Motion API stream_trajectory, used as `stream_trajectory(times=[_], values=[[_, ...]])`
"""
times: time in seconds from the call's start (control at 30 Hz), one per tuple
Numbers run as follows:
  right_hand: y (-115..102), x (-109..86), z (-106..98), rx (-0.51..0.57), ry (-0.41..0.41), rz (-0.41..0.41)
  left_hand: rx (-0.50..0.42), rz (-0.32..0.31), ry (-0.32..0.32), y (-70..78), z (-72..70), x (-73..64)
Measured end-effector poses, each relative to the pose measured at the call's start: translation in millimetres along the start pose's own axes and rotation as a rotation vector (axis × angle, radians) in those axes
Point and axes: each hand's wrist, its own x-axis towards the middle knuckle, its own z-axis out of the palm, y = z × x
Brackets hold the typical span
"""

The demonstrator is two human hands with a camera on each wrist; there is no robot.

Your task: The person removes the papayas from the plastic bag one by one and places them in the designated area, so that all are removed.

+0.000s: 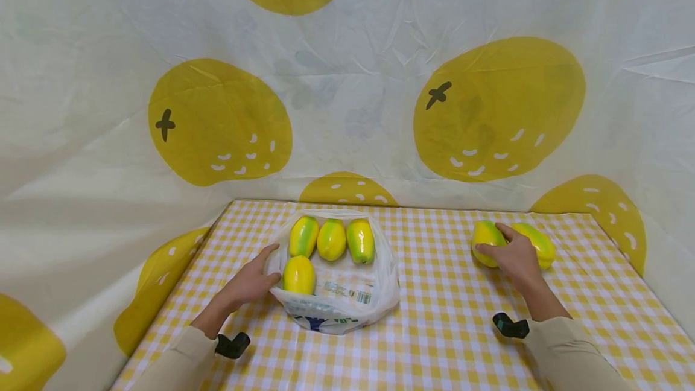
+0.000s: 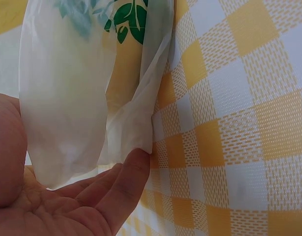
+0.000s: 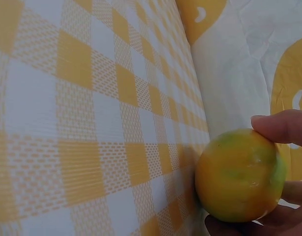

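Note:
In the head view an opened white plastic bag (image 1: 388,276) lies left of the middle, with several glossy yellow-green papayas (image 1: 332,240) inside. My left hand (image 1: 251,279) is at the bag's left side, thumb and fingers spread apart against it. The left wrist view shows extended fingers (image 2: 123,189) touching the bottom edge of the bag (image 2: 67,108). Over at the right, my right hand (image 1: 516,256) grips a papaya (image 1: 485,240) between thumb and fingers. Its rounded end, the papaya (image 3: 239,174), faces the right wrist camera. Another papaya (image 1: 543,246) lies just behind that hand, partly covered by it.
A yellow-and-white checked cloth (image 1: 434,330) covers the table. Behind it hangs a white curtain (image 1: 353,113) printed with large yellow fruits. Dark wrist devices (image 1: 232,346) sit by both sleeves.

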Motion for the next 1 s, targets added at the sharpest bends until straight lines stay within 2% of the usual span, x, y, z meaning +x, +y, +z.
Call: stream_trajectory(times=[0.37,0.63,0.8,1.0], values=[[-1,0.4,-5,-0.045,-0.070,-0.029,0.003,0.001,-0.001,-0.5,0.6,-1.1],[-3,-1.3,-8,-0.126,-0.072,-0.066,0.015,-0.003,0.006,1.2,1.1,-1.0],[-12,-5.6,-9,-0.214,-0.027,-0.094,0.006,-0.003,0.005,1.1,0.8,-0.8],[-29,-12.9,-5,-0.231,0.062,-0.169,0.013,-0.010,0.005,1.6,0.6,0.5]])
